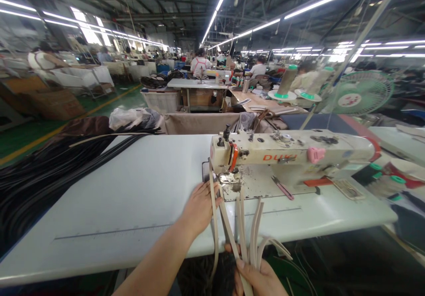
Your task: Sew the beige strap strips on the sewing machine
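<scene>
My left hand (199, 207) lies flat on the white table (133, 189), fingers stretched toward the presser foot (228, 178) of a cream sewing machine (292, 154), touching a beige strap (215, 216) that runs to the needle. My right hand (259, 278), at the table's front edge, is closed around a bundle of several beige straps (249, 234) that fan up onto the table.
A pile of black straps (49, 172) covers the table's left side. Scissors (282, 187) lie on the machine bed. Thread cones (287, 81) and a green fan (360, 93) stand behind the machine. Other workers sit at distant tables (199, 83).
</scene>
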`<state>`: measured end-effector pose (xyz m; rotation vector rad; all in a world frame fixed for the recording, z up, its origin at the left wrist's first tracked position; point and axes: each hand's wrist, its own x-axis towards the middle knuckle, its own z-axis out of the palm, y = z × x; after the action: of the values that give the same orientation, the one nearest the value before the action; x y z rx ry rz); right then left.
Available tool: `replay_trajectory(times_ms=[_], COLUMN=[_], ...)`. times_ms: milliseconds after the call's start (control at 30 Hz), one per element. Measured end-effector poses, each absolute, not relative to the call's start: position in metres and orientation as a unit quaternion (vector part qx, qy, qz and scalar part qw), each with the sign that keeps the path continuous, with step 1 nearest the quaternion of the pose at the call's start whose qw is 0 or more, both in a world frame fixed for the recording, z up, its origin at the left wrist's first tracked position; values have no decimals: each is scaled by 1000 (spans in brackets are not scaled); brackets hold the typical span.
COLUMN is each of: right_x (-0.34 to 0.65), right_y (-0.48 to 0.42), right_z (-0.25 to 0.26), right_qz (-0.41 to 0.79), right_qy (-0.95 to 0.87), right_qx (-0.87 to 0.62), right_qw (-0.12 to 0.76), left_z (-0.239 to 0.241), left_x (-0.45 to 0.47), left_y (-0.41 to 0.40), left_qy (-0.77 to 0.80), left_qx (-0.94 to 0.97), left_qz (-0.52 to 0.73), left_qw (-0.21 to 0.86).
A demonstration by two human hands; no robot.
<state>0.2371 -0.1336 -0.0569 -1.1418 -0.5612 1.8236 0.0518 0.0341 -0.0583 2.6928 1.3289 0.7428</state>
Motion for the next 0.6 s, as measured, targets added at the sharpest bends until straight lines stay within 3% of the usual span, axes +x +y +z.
replay_trajectory(times_ms=[367,600], right_x=[237,235], right_y=[-116,-111], right_z=[-73,-61], right_qz=[730,730], right_qy=[-244,-256], right_qx=[-502,-484], right_qw=[395,410], left_z=[-55,-55], left_x=[51,51], left_y=[35,36], left_qy=[430,425], left_qx=[868,866], left_qz=[245,260], left_qw=[48,53])
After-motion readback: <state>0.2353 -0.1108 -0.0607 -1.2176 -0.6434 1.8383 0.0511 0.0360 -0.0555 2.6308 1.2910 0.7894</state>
